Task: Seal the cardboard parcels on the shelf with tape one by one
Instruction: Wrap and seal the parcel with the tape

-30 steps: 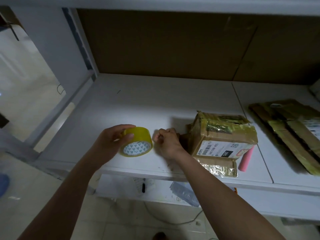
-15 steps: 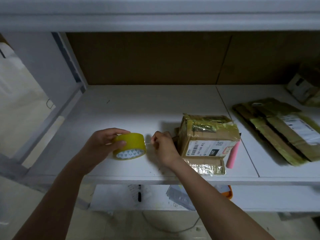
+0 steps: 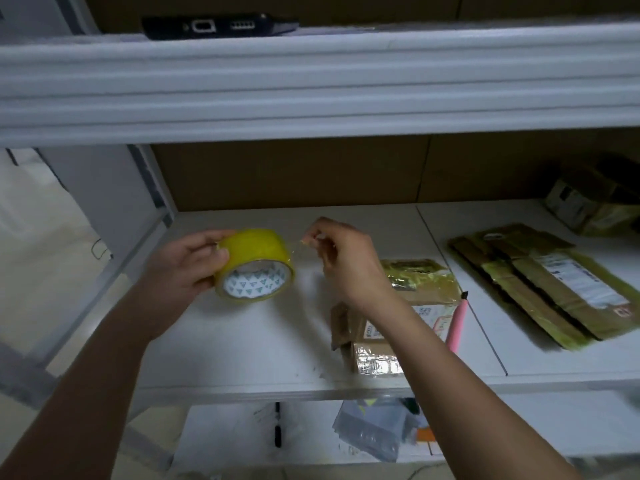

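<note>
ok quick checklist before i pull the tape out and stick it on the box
1. Roll held firmly: ok. The left hand grips the yellow tape roll.
2. Tape end caught: ok. The right hand pinches the tape end just off the roll.
3. Strip long enough for the box: not ok. Only a short bit is pulled out.
4. Box within reach: ok. The cardboard box sits on the shelf under the right wrist.
5. Box flaps closed flat: cannot tell. The arm hides much of it.
6. Cutter at hand: cannot tell. A pink tool lies beside the box, but what it is stays unclear.
</note>
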`<action>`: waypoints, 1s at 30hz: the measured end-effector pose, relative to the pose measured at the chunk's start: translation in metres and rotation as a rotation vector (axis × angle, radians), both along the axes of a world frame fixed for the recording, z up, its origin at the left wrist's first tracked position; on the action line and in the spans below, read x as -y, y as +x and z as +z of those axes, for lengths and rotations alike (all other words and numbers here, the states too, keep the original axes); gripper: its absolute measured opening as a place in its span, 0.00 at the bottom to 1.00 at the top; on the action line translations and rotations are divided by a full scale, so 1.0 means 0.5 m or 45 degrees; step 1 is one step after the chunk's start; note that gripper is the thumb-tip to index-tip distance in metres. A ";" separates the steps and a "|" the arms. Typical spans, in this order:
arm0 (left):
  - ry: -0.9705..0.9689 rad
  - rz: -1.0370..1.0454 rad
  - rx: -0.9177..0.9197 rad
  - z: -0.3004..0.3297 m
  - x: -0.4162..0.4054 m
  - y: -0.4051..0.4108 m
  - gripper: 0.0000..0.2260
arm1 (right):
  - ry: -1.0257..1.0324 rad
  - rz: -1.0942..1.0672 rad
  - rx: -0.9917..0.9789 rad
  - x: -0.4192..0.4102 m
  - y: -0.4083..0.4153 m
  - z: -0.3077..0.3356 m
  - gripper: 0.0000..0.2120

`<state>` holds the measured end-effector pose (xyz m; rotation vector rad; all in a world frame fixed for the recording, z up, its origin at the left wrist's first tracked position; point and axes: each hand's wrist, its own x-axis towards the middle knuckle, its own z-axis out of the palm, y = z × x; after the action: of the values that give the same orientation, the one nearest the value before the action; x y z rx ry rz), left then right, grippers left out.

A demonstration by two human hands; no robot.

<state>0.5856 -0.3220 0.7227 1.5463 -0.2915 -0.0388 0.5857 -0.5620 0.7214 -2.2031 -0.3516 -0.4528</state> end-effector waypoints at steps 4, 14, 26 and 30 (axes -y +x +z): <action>-0.033 -0.056 -0.028 0.020 0.092 0.018 0.14 | 0.040 -0.101 -0.085 0.091 -0.012 0.019 0.13; 0.255 -0.295 0.073 0.026 0.316 0.082 0.07 | 0.220 -0.388 -0.268 0.294 -0.041 -0.046 0.18; -0.038 -0.237 -0.061 -0.080 0.339 0.062 0.38 | 0.646 -0.435 -0.471 0.297 -0.033 -0.138 0.07; 0.183 -0.367 -0.112 -0.112 0.325 0.052 0.30 | 0.810 -0.455 -0.485 0.298 -0.033 -0.147 0.04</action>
<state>0.6117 -0.4842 0.6668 1.6290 -0.4474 -0.3602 0.5694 -0.7108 0.6478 -1.6661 0.3578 -0.2703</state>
